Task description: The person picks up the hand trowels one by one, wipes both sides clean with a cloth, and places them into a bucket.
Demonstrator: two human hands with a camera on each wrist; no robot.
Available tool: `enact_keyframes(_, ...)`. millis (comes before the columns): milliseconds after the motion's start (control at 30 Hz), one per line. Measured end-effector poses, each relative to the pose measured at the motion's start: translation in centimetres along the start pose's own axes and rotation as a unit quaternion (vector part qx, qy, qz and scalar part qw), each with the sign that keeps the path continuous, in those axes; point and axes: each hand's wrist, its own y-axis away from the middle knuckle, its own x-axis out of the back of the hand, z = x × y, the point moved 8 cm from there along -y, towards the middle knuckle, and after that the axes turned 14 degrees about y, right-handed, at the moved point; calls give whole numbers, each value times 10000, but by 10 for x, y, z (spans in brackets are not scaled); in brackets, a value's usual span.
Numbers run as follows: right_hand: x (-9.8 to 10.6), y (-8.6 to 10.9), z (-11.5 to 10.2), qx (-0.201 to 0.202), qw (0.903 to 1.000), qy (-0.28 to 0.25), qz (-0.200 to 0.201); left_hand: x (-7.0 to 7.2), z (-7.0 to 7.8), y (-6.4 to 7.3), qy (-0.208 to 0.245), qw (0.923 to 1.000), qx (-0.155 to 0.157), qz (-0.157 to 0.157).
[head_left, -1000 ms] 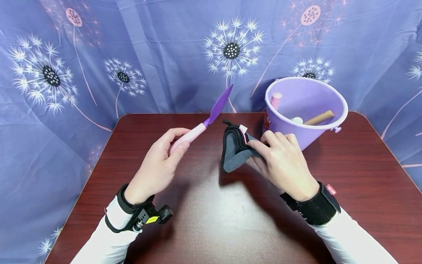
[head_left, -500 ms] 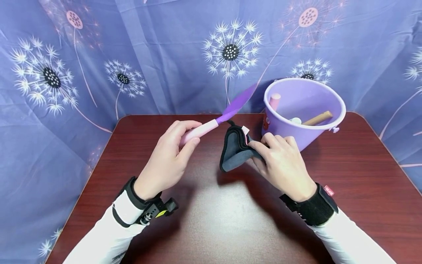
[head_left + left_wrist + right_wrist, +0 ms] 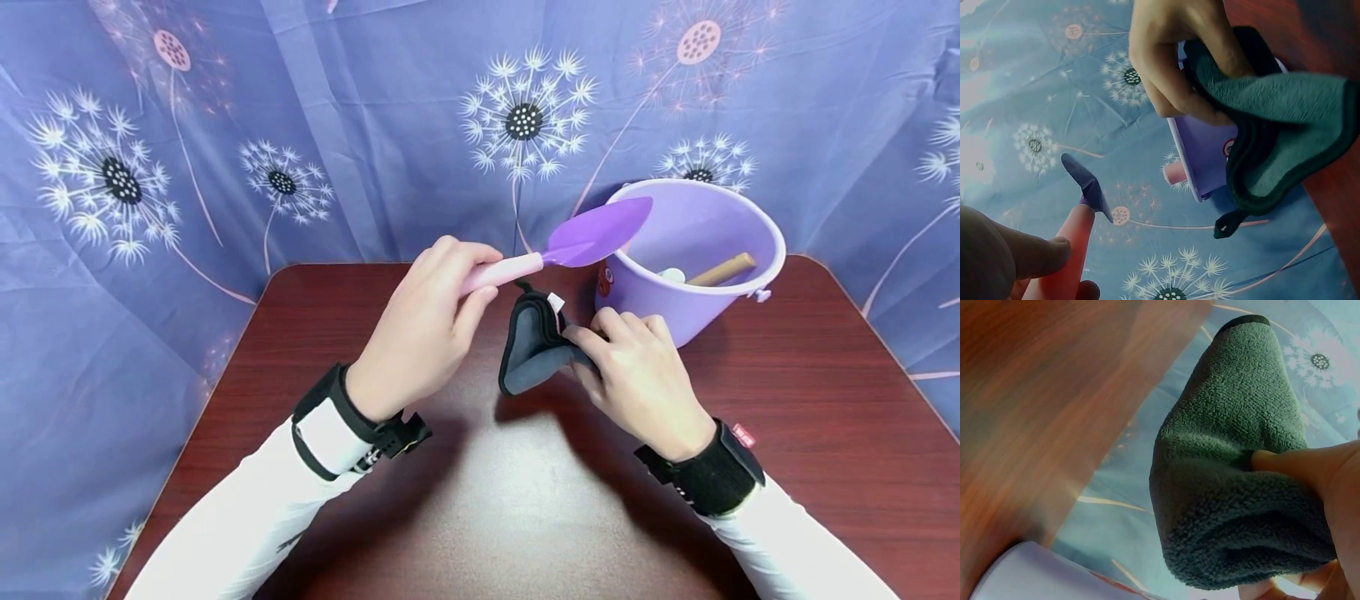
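My left hand grips the pale pink handle of a purple garden trowel, thumb along the handle. The trowel's blade points right and overlaps the near rim of the lilac bucket in the head view. With my right hand I pinch a folded grey cloth with black edging, a small white tag and a hanging loop. In the right wrist view the thumb presses into the fuzzy cloth. The left wrist view shows the trowel apart from the cloth.
Inside the bucket lie a tan wooden handle and a pale rounded end; a pink handle shows at its rim in the left wrist view. The dark red table meets a blue dandelion-print curtain behind.
My left hand has moved right and up, and the trowel has swung from pointing steeply upward to nearly level, its blade now over the bucket's rim in view. The right hand stays nearly still.
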Motion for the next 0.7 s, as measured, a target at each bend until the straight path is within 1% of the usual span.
enact_keyframes(67, 0, 0, 0, -4, 10000, 22, -29, -5, 1, -8, -177, 9998, -51, -88)
enact_keyframes(167, -1, 0, 0, 4, 9999, 52, -102, -12, 1, -20, -431, 9988, 1, -251)
enact_keyframes(300, -1, 0, -1, 10, 9999, 64, -134, -22, 1, -36, -712, 9964, -49, -467)
enact_keyframes(400, -1, 0, -1, 5, 9999, 71, -129, -30, 4, -47, -818, 9947, -214, -579)
enact_keyframes(533, -3, 1, -1, 25, 9998, 87, -176, -43, 8, -64, -857, 9926, -309, -801)
enact_keyframes(600, -4, 1, -1, 38, 9998, 91, -180, -52, 8, -73, -872, 9912, -222, -972)
enact_keyframes(700, -5, 1, -1, 43, 9998, 76, -151, -67, 5, -87, -1072, 9861, -12, -1266)
